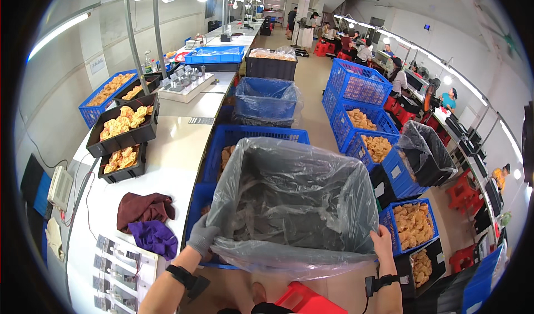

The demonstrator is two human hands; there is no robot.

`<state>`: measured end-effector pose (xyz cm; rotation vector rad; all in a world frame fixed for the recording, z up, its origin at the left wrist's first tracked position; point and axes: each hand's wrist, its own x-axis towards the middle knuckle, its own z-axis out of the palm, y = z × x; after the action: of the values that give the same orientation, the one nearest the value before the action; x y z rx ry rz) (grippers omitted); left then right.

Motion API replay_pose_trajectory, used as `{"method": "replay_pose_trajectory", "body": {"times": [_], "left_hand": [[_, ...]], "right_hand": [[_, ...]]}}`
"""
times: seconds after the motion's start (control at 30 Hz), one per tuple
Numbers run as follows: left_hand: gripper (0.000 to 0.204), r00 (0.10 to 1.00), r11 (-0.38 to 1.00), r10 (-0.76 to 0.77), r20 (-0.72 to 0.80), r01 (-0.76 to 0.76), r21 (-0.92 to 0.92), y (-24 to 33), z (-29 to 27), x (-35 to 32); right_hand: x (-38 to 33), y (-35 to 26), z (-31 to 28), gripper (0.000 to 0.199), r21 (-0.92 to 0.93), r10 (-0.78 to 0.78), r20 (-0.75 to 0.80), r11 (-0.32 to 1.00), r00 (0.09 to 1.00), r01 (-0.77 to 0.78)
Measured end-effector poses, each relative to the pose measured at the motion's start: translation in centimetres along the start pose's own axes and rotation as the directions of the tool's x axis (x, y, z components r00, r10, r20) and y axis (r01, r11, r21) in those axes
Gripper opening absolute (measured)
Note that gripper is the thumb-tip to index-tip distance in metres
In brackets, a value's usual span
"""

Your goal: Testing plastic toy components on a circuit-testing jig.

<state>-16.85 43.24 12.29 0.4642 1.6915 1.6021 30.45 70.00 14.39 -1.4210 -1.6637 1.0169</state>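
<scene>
In front of me is a large dark bin (pixel 289 225) lined with a clear plastic bag (pixel 233 194) folded over its rim. No contents show inside, only the crumpled liner. My left hand (pixel 202 237), in a grey glove, grips the near left edge with its fingers partly hidden by the plastic. My bare right hand (pixel 381 242) holds the near right edge, fingers curled over the liner. Beneath the bin sits a blue crate (pixel 267 133), with some tan pieces visible at its left side. Both my wrists wear black straps.
On the white table (pixel 172 172) at left are black trays (pixel 150 111) of yellow pieces, a brown cloth (pixel 143 211), a purple cloth (pixel 153 239) and a metal fixture (pixel 119 269). Blue crates (pixel 409 225) of tan pieces line the right. A red stool (pixel 305 297) stands by my feet.
</scene>
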Motion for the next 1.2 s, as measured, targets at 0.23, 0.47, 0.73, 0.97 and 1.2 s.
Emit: {"method": "replay_pose_trajectory", "body": {"times": [0.23, 0.47, 0.73, 0.97, 1.2], "left_hand": [[0.057, 0.998, 0.998, 0.06, 0.017, -0.06, 0.029, -4.4, 1.4, 1.2], [0.056, 0.999, 0.991, 0.035, 0.021, -0.038, 0.13, -2.1, 1.2, 0.0], [0.055, 0.999, 0.994, 0.027, -0.041, -0.023, 0.111, -3.7, 1.2, 0.1], [0.057, 0.997, 0.996, 0.016, -0.07, -0.01, 0.087, -2.4, 2.1, -0.1], [0.057, 0.995, 0.998, 0.001, -0.096, 0.004, 0.058, -4.0, 1.3, 0.1]], "right_hand": [[0.5, 4.1, 0.1, 0.028, 0.012, 0.02, -0.07, 1.0, 0.997, -0.019], [3.6, 2.6, -0.7, 0.053, -0.283, 0.226, 0.2, 0.945, 0.953, -0.164], [4.4, 3.2, 1.9, 0.047, -0.258, 0.105, 0.008, 0.961, 0.994, -0.099], [5.0, 3.0, 1.6, 0.057, -0.338, 0.137, 0.024, 0.933, 0.99, -0.121], [5.1, 3.7, 1.8, 0.055, -0.365, 0.098, 0.004, 0.927, 0.995, -0.09]]}}
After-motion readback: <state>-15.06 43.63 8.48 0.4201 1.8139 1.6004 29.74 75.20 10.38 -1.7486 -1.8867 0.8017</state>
